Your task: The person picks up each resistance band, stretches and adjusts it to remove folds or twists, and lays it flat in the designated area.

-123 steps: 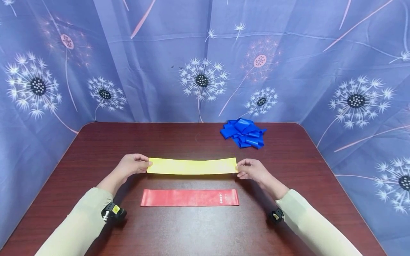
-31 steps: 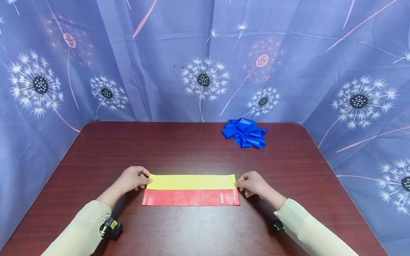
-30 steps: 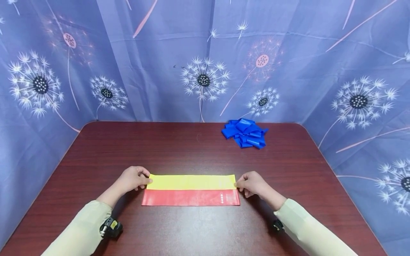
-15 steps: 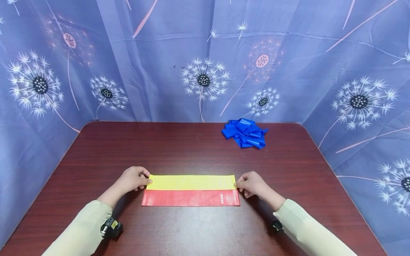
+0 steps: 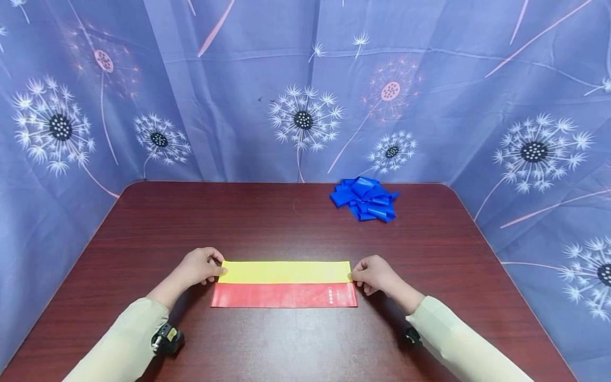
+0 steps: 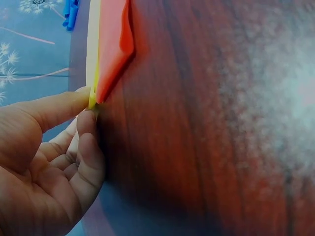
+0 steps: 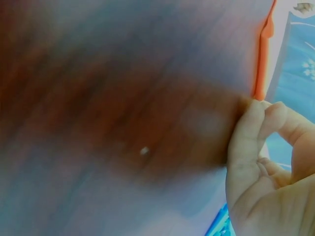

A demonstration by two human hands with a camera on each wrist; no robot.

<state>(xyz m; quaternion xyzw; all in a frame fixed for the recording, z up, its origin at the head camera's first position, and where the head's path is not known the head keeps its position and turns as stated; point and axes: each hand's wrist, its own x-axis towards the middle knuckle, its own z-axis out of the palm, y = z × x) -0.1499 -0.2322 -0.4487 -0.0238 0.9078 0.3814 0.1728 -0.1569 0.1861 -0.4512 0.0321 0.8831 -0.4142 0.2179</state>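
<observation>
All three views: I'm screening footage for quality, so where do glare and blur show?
Head: pale glare on the table, nearer than the red band; left wrist: bright glare at the right edge; right wrist: table blurred, right hand clearer.

The head view looks forward and down from above and farther back, the table [image 5: 286, 228] filling its lower half, the curtain [image 5: 229, 106] its upper. Each wrist view looks from close up, the scene turned sideways: left hand [image 6: 54, 167] at lower left, right hand [image 7: 266, 182] at lower right. All three share the table and the blue ribbon [image 5: 365, 199], cut by the left frame's top edge and the right frame's bottom edge
</observation>
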